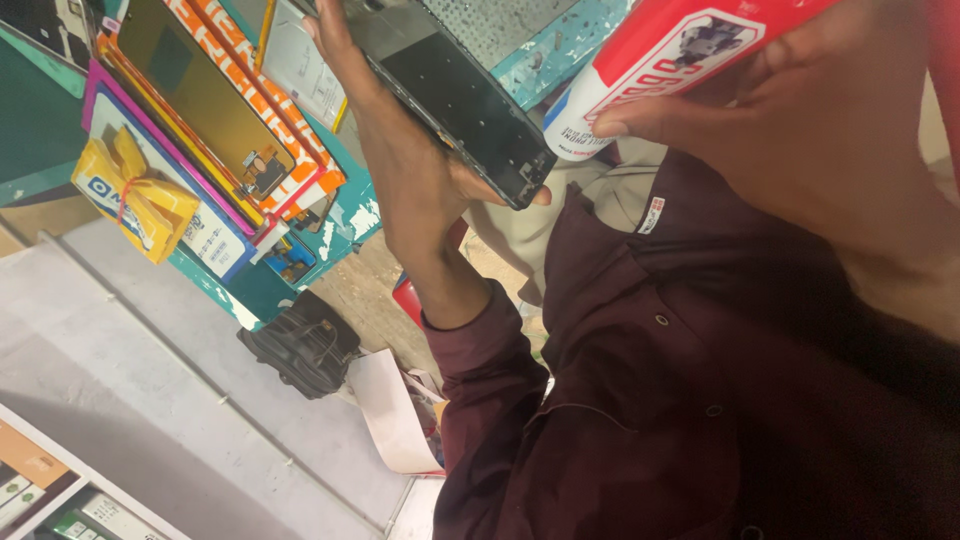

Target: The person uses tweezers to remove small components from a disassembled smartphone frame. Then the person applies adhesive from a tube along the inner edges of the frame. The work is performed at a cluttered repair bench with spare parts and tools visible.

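My left hand (410, 190) is raised and grips a black phone display panel (468, 100) by its edge, fingers behind it and thumb tip showing at its lower corner. My right hand (830, 140) is close to the camera at the upper right, wrapped around a red and white spray can (655, 55) whose end points toward the panel. Can and panel are a short way apart. Below both hands are my maroon button shirt (640, 400) and beige trousers (520, 225).
A teal worktable (350, 215) at upper left carries flat orange, pink and white boxes (215, 110) and a yellow packet (135, 190). A black bag (300, 345) and a pale sheet (390, 410) lie on the floor. A white shelf (60, 490) stands at bottom left.
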